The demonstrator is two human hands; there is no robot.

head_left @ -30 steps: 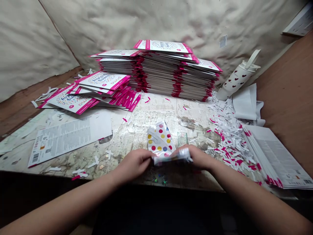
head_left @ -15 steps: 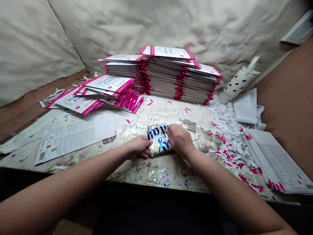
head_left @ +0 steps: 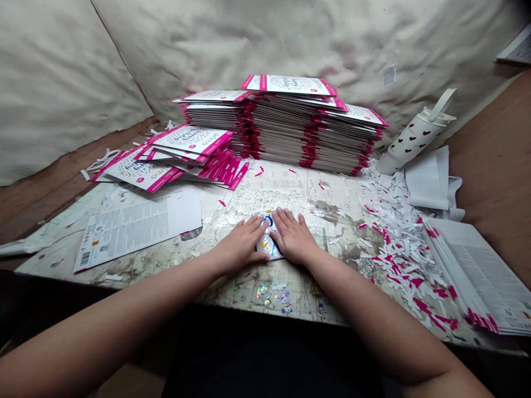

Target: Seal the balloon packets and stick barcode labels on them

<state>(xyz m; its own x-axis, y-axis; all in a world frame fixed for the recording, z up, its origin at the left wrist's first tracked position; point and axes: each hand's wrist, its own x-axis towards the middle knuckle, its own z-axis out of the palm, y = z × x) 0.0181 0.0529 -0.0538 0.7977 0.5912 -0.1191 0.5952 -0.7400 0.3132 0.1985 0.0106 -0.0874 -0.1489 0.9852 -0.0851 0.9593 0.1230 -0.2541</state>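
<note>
A folded silver foil balloon (head_left: 266,243) with blue lettering lies on the worn table (head_left: 340,215) near the front edge. My left hand (head_left: 239,245) lies flat on its left side, fingers stretched out. My right hand (head_left: 293,238) lies flat on its right side, fingers spread. Both palms press down on it, so only a narrow strip shows between them.
Tall stacks of pink-edged cards (head_left: 298,124) stand at the back, with a lower fanned pile (head_left: 182,155) to the left. A printed sheet (head_left: 136,224) lies left, more sheets (head_left: 477,271) right. Paper scraps (head_left: 394,237), shiny confetti (head_left: 274,293) and a heart-patterned bottle (head_left: 415,138) are around.
The spotted balloon was folded over onto itself and laid on the table. Both hands went from pinching its edges to lying flat on top of it.
</note>
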